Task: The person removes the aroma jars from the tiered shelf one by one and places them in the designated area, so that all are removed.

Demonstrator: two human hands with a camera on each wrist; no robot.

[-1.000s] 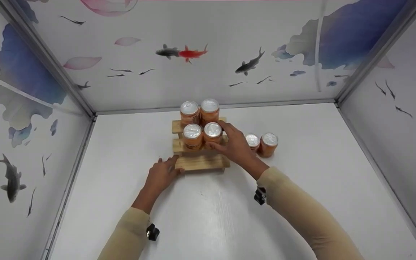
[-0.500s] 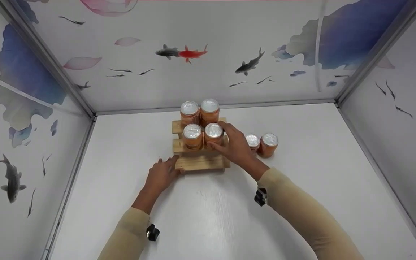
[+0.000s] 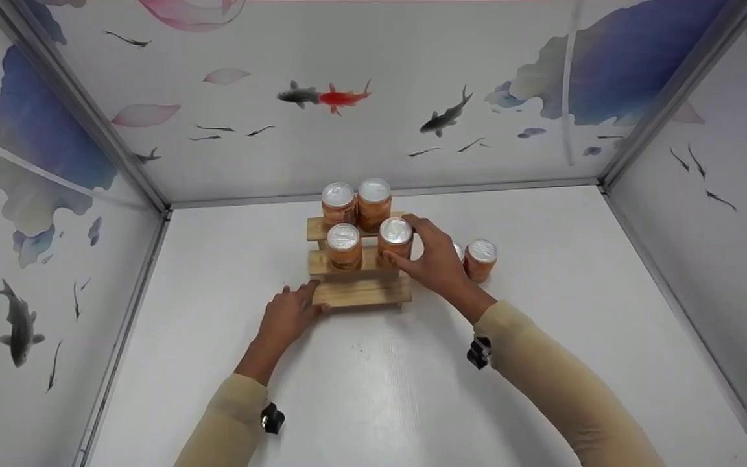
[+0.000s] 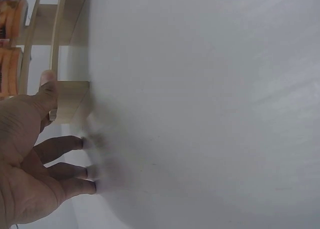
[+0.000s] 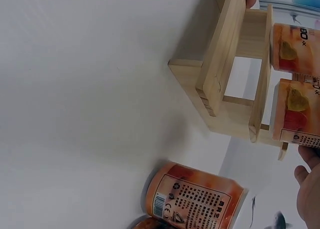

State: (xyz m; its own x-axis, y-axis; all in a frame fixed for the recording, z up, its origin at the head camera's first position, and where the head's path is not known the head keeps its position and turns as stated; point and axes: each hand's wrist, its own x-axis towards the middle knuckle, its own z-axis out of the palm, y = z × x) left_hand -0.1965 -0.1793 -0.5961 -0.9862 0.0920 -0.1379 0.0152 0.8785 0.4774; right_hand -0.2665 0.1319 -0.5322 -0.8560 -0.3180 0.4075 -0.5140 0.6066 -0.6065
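A three-step wooden stand [image 3: 362, 294] bears orange cans with silver lids. Two cans [image 3: 373, 206] stand on its top step, and another can [image 3: 344, 248] on the left of the middle step. At that step's right end my right hand [image 3: 437, 263] grips a can [image 3: 395, 239] between thumb and fingers; whether its base touches the wood cannot be told. My left hand [image 3: 286, 316] pinches the bottom step's left end. In the left wrist view the thumb [image 4: 47, 84] lies on the board, and the other fingers [image 4: 70, 171] reach down towards the table.
Two more cans stand on the white table [image 3: 360, 402] right of the stand; one can [image 3: 480, 261] shows plainly, the other is mostly behind my right hand. Printed panels with fish, such as the back wall [image 3: 373, 143], enclose the table on the far side and both sides.
The can in my right hand has moved right, and slightly up in the view, leaving a gap beside the left can on the middle step. My left hand has kept its place.
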